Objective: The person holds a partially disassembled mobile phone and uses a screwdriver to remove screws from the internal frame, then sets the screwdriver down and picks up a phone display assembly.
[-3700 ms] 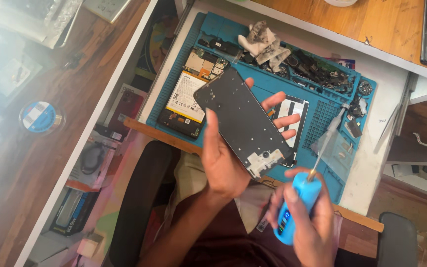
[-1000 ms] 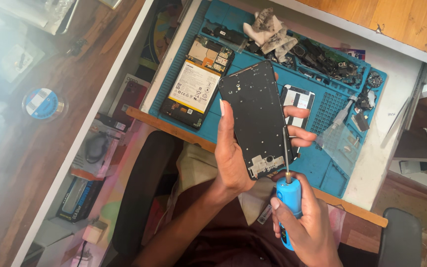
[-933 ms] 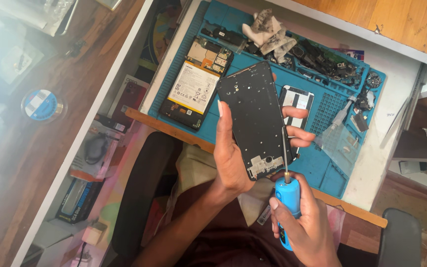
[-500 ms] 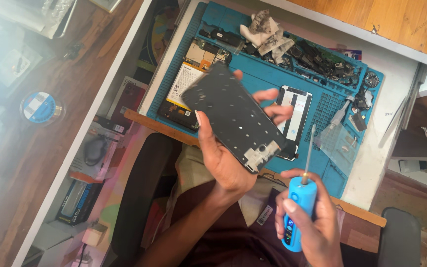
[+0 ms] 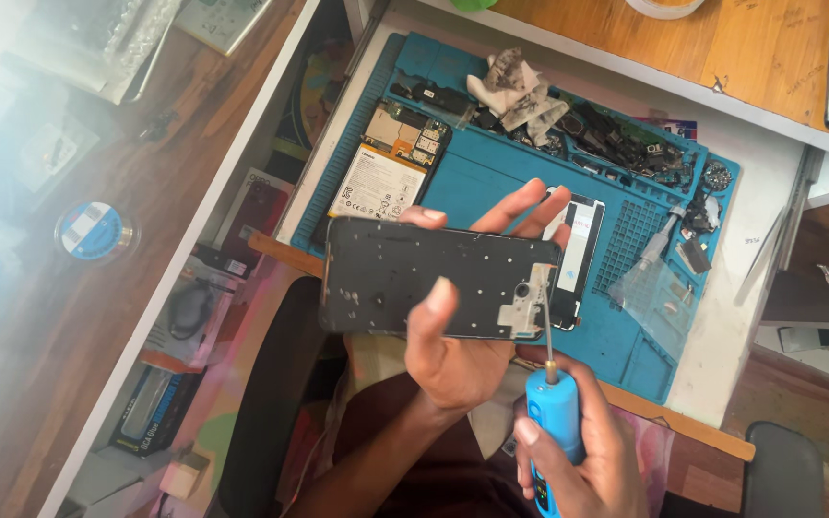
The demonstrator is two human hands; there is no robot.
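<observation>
The left hand [image 5: 458,360] is gripping a black phone frame [image 5: 434,278], thumb pressing on its near face and fingers curling around the far edge, so the frame is lying level and lengthwise just above the near edge of the blue work mat [image 5: 491,182]. The right hand [image 5: 578,460] is wrapping closed around a blue electric screwdriver [image 5: 556,422], holding it upright just below the frame's right end; its thin metal bit [image 5: 547,331] is reaching up to the pale plastic piece at the frame's lower right corner, though whether the tip is seated in a screw is too small to tell. Beyond the frame, on the mat, an opened phone [image 5: 386,173] with its white battery and circuit board showing is lying toward the mat's left side. Just right of the frame, partly behind the left fingers, a second dark phone part [image 5: 582,254] with a pale label is resting on the mat. Along the mat's far edge a crumpled grey-white cloth [image 5: 520,91] is sitting among a scatter of small dark components [image 5: 626,144]. Near the mat's right edge a clear plastic piece [image 5: 654,293] is lying on the ribbed surface. The mat is covering a white tabletop [image 5: 760,206]. Well to the left of the mat, on the dark wooden floor, a round blue-and-white tape roll [image 5: 91,231] is lying.
</observation>
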